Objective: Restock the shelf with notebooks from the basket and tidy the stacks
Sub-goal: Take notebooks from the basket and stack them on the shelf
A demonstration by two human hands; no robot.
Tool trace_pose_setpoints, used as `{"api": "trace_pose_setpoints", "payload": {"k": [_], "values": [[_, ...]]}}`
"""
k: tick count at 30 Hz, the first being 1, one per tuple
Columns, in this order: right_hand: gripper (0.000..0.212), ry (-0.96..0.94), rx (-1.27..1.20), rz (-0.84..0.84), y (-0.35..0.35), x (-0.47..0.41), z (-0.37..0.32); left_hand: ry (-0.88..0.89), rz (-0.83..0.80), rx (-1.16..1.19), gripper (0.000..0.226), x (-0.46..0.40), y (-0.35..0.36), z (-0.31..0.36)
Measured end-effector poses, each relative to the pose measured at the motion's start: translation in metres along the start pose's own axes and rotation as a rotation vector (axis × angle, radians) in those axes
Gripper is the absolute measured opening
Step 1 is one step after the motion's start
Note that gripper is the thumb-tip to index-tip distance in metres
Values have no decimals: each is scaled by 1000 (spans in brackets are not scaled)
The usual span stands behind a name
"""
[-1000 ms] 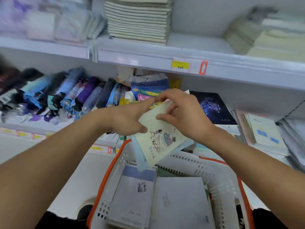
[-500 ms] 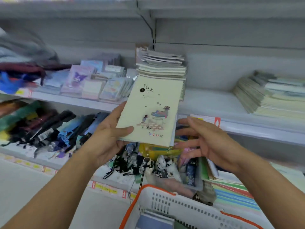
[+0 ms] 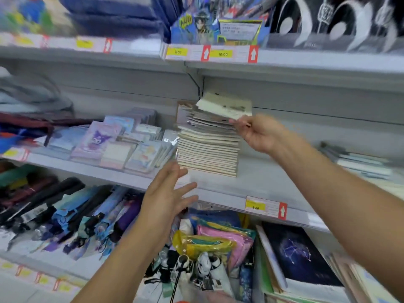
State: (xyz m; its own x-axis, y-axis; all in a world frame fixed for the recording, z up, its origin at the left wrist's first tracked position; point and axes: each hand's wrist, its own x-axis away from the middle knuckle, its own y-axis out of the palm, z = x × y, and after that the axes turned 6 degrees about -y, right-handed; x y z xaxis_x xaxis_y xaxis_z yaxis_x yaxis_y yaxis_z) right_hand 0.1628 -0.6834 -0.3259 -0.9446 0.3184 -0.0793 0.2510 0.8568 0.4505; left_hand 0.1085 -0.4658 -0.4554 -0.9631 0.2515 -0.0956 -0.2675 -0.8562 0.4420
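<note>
A tall stack of pale notebooks (image 3: 208,149) stands on the middle shelf (image 3: 251,186). A cream notebook (image 3: 225,104) lies tilted on top of the stack, and my right hand (image 3: 260,133) pinches its near right corner. My left hand (image 3: 168,195) hovers open, fingers spread, just below the stack's front left corner and holds nothing. The basket is almost out of view; only an orange sliver (image 3: 183,301) shows at the bottom edge.
Small notepads (image 3: 113,145) lie left of the stack. More notebooks (image 3: 367,162) sit far right on the same shelf. Below are folded umbrellas (image 3: 72,215), coloured pouches (image 3: 218,237) and a dark constellation notebook (image 3: 299,256). The upper shelf carries price tags (image 3: 223,54).
The cream notebook went from my left hand up onto the top of the stack. My right hand now holds its corner. My left hand let go and dropped lower. The view tilted up.
</note>
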Motion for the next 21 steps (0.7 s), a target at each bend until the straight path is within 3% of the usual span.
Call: {"api": "trace_pose_setpoints", "payload": {"k": [3,5,7,9,11,13,14,17,21], "values": [[21,2,198,22,22,-52,-14,-18,19,-54,15,4,-3,-4],[23,-69,666,54,28,-70,-16,-28,23,-70,17,4,-2,-5],[40,-228,1310,130,29,-74,-15,-37,22,-84,20,2,-1,-7],[58,-368,1631,159,29,-71,-9,-48,25,-94,23,-1,-2,-9],[89,-382,1706,145,27,-74,0,-46,33,-117,25,-5,-4,-12],[129,-267,1697,96,23,-79,7,-38,50,-138,25,-8,-6,-13],[134,-212,1627,65,22,-80,8,-35,57,-138,24,-9,-8,-12],[102,-131,1456,3,16,-88,10,-25,85,-113,19,-12,-12,-9],[70,-179,1388,-20,10,-91,16,-25,114,-97,18,-15,-15,-8]]}}
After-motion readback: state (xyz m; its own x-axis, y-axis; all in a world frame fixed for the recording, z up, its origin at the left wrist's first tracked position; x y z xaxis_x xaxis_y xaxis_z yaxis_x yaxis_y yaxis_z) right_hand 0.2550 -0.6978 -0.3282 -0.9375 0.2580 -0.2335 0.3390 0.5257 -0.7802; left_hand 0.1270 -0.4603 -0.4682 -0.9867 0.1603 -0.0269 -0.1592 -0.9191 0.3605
